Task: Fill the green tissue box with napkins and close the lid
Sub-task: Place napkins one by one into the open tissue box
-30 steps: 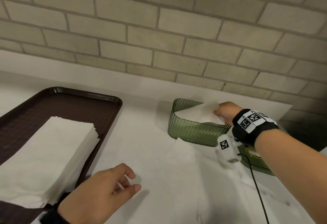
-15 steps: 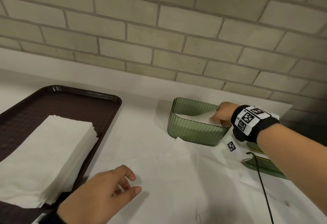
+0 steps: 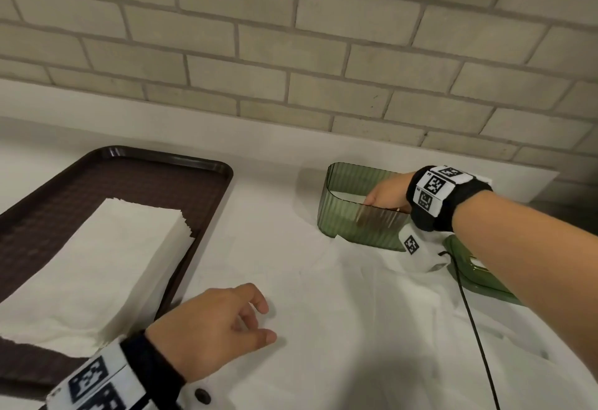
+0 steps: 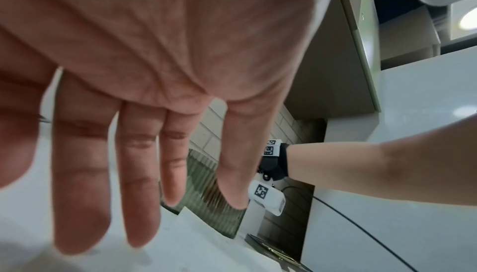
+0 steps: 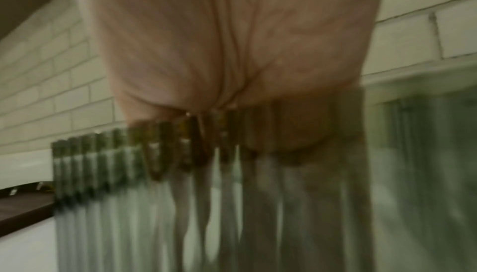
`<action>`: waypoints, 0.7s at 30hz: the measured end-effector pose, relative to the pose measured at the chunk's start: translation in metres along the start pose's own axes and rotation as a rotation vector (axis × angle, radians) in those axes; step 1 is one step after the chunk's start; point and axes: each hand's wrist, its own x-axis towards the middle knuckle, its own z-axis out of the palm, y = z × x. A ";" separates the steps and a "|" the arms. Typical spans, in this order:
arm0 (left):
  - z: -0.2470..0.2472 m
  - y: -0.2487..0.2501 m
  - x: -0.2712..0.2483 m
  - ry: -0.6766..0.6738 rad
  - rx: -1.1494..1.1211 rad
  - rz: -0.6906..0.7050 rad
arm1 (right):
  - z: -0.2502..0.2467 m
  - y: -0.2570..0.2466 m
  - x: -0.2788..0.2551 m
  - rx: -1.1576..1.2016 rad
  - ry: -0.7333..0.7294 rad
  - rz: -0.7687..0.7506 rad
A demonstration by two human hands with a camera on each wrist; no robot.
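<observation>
On the white counter (image 3: 275, 222), the green tissue box (image 3: 336, 215) is my landmark; it stands near the brick wall (image 3: 291, 37), with its top open.

Far to the left of the box lies a dark brown tray (image 3: 155, 176). On it rests a thick stack of white napkins (image 3: 97, 264), with the edges a little uneven at the far corner.

Between the tray and the box, but closer to the front edge of the counter, is the person's left hand (image 3: 210, 328). It holds nothing. In the left wrist view the fingers (image 4: 80, 174) are almost straight and spread a little, with the palm turned down toward the counter. A black band with printed square markers sits on this wrist (image 3: 106, 377).

Just in front of the box some loose white paper sheets (image 3: 372, 296) lie flat on the counter.

The right hand (image 3: 385, 192) reaches down inside the box from the right side. Its fingers go below the rim and show only as dark shapes through the ribbed green wall, also in the blurred right wrist view (image 5: 232, 51). Something white lies low in the box, but I cannot tell whether the fingers hold it or only press on it.

To the right of the box, partly under the right forearm, lies the green lid (image 3: 479, 280), off the box. A thin black cable (image 3: 475, 328) runs from the wrist over the counter.
</observation>
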 end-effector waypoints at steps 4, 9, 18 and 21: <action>-0.009 0.006 0.015 -0.024 0.086 0.017 | 0.004 0.006 0.007 -0.141 -0.014 0.060; -0.002 0.013 0.042 -0.094 0.299 -0.025 | 0.007 0.010 0.008 -0.131 0.039 0.073; 0.008 0.023 0.069 -0.129 0.439 0.001 | 0.020 0.032 -0.018 0.109 0.482 -0.035; 0.016 0.026 0.066 -0.210 0.398 0.034 | 0.032 0.034 -0.043 0.177 0.594 -0.117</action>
